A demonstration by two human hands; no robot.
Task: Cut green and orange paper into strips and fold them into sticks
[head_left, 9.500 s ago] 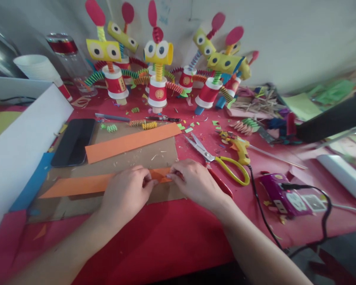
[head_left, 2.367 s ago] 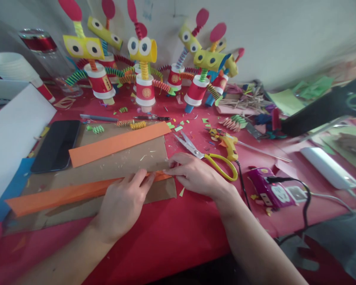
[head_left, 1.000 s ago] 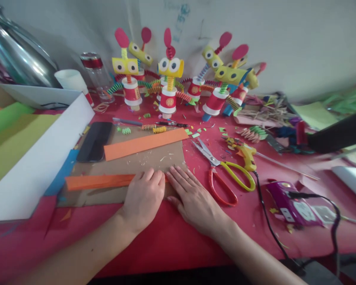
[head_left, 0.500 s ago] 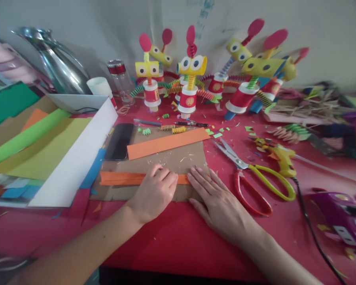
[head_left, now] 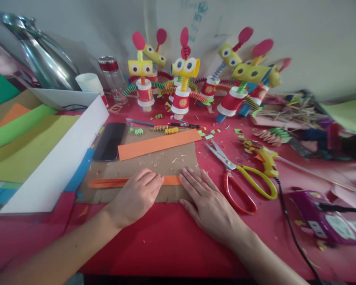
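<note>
A folded orange paper strip [head_left: 172,180] lies across the front part of a brown cardboard sheet [head_left: 106,196]. My left hand [head_left: 142,194] is curled with its knuckles up and presses on the middle of the strip; whatever its fingertips may pinch is hidden. Flat on the strip's right end rests my right hand [head_left: 206,198], fingers stretched out. Behind both hands a wider, flat orange strip [head_left: 158,145] lies slanted on the cardboard, touched by neither hand. A dark phone [head_left: 110,141] is to its left.
Open scissors [head_left: 231,166] lie right of my right hand, with a yellow glue gun [head_left: 268,160] and its cord beyond. Paper-cup figures [head_left: 180,101] stand along the back. A white box [head_left: 62,152] holds coloured paper at the left, near a metal jug [head_left: 44,55].
The view has shifted slightly, so most things appear further left. My left hand has slid a little left along the folded strip, leaving more of it showing between my hands.
</note>
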